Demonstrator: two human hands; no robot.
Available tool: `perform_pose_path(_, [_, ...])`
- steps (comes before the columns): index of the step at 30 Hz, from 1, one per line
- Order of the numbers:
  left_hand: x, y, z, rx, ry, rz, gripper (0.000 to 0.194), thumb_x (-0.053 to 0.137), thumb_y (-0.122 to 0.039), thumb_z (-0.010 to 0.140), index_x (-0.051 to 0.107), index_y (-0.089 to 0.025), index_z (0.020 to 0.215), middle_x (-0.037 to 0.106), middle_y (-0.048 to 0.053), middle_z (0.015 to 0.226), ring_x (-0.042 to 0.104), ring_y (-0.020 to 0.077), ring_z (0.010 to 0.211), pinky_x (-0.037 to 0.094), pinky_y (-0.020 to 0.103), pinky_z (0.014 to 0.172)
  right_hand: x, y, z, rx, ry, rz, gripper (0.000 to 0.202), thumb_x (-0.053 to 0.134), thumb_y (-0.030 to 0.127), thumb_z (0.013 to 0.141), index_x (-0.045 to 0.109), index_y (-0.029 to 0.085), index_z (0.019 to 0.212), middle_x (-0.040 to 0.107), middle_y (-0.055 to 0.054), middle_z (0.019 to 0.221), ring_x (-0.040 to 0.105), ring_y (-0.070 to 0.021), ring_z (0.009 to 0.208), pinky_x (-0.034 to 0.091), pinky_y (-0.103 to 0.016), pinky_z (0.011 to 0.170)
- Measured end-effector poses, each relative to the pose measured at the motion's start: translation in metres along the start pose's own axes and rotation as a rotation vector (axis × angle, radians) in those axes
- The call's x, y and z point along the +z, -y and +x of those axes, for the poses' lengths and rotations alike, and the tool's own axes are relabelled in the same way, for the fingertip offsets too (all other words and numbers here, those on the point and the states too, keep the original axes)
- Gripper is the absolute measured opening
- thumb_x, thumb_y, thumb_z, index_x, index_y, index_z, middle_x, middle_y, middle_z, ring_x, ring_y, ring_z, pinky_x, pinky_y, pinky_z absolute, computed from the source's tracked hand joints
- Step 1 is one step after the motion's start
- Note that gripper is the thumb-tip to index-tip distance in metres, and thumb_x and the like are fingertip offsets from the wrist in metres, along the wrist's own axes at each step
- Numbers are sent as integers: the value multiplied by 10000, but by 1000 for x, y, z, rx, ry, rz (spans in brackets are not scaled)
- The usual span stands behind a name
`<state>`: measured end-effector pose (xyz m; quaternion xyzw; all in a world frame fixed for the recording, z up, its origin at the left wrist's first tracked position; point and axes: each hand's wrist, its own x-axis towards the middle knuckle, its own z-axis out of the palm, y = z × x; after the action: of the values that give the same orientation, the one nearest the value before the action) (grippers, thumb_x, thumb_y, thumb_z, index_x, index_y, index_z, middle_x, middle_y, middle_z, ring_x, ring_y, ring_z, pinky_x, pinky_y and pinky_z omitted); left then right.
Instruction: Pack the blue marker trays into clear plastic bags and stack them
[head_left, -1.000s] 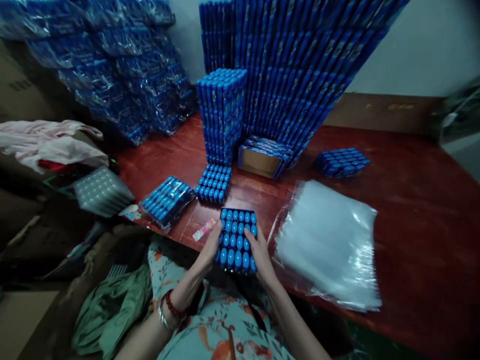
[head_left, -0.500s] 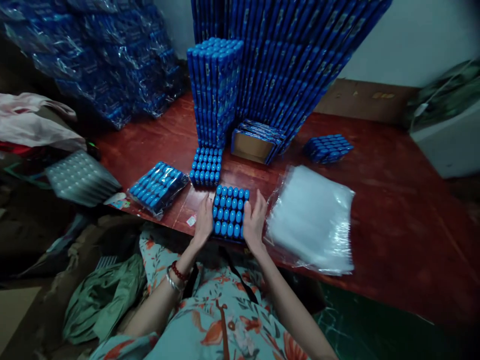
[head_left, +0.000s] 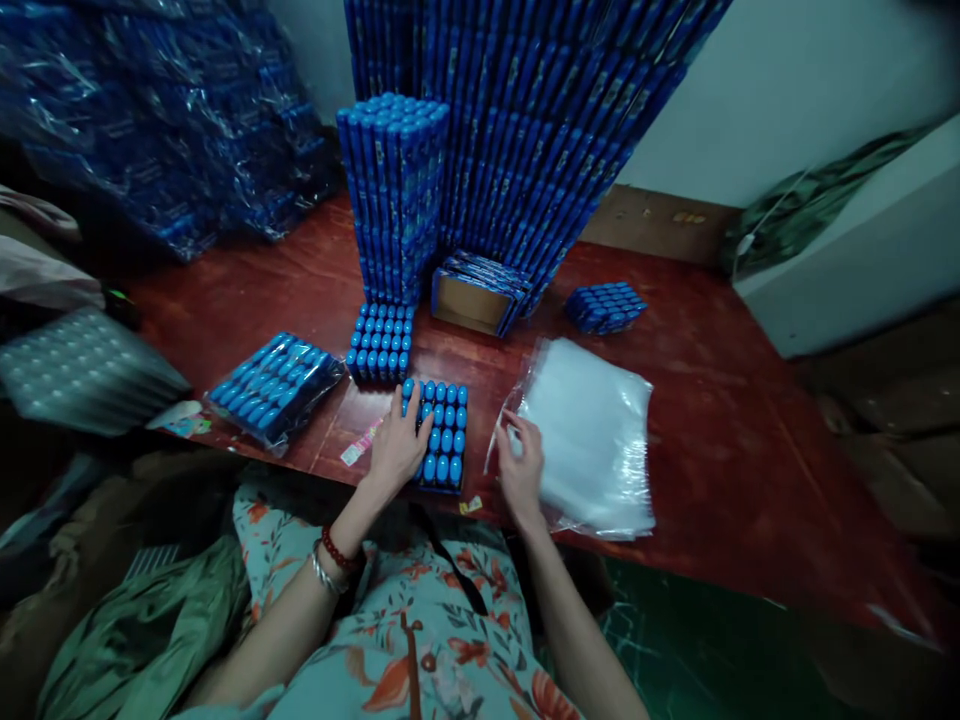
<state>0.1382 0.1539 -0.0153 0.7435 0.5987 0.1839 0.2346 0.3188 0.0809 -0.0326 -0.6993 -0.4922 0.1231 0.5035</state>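
A block of blue-capped items in neat rows stands near the table's front edge. My left hand lies over its left side, fingers spread on the caps. To its right, my right hand has thumb and fingers pinched at the left edge of a pile of clear plastic bags; a lifted bag edge shows at the fingertips. Behind my left hand is a second block of blue-capped items. A similar block wrapped in clear plastic lies farther left.
Tall stacks of blue packs rise at the back, with an open cardboard box before them. One small blue block sits at the right rear. Plastic-wrapped blue packs are piled at the back left. A pale ribbed stack borders the left.
Both hands held the sides of the block before. My right hand has left it for the bag pile and pinches an edge; my left hand has shifted onto the caps. The view has turned right.
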Motion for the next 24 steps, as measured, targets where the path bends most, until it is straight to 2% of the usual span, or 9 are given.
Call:
perform_pose_path(3, [-1,-1,-1,-5,-12,-18,595,328,-477,931,312,-207,1461,266,178,1524,434,394,1285,400,550,1004,-42,-28,5,35,-6,-229,370,537,485,845,666,199,1042,624,-86,937,528,-242,940,430,-432,888])
perform_pose_path(5, [-1,-1,-1,-6,-12,-25,597,318,-472,935,297,-202,1467,278,186,1514,429,388,1290,394,552,1010,-53,-33,11,-17,79,-373,330,546,434,856,673,199,1049,626,-106,975,509,-262,965,416,-435,873])
perform_pose_path(8, [0,0,-1,4,-22,-53,599,327,-469,934,284,-205,1470,290,175,1508,403,361,1317,371,532,1042,-39,-25,27,-164,316,-617,324,516,250,876,612,225,1185,548,-139,1249,426,-315,1137,370,-473,898])
perform_pose_path(10, [1,1,-1,19,-36,-81,595,345,-469,930,300,-208,1463,307,158,1501,372,338,1344,351,504,1071,-21,-18,43,-203,505,-702,368,434,127,874,590,192,1201,503,-173,1303,395,-341,1174,355,-498,886])
perform_pose_path(13, [2,3,-1,33,-48,-105,580,362,-461,929,321,-211,1452,325,150,1493,353,324,1358,341,488,1084,3,-13,71,-212,668,-679,360,341,28,846,632,111,1040,567,-217,1154,446,-326,1098,357,-479,871])
perform_pose_path(16, [1,3,-1,32,-47,-90,579,355,-452,936,310,-200,1456,316,163,1495,363,333,1351,356,496,1071,2,-5,90,-237,751,-586,247,398,34,826,624,121,878,616,-166,998,496,-269,991,376,-410,873])
perform_pose_path(18, [0,2,-2,27,-32,-68,586,342,-448,941,292,-185,1463,313,177,1492,374,341,1342,371,506,1056,-21,5,88,-250,794,-508,160,435,107,854,589,148,837,621,-104,920,518,-218,908,402,-347,844])
perform_pose_path(20, [-1,0,-2,30,-23,-44,584,337,-444,946,286,-179,1464,330,183,1480,387,338,1334,389,507,1042,-60,13,70,-195,838,-350,158,426,237,908,556,174,844,604,-51,876,525,-172,832,424,-290,784])
perform_pose_path(24, [-2,-1,-3,32,-25,4,566,316,-441,957,296,-181,1459,349,199,1465,422,338,1309,419,506,1010,-151,-2,-17,362,964,193,347,549,536,817,531,193,767,526,-2,720,481,-143,675,403,-259,624])
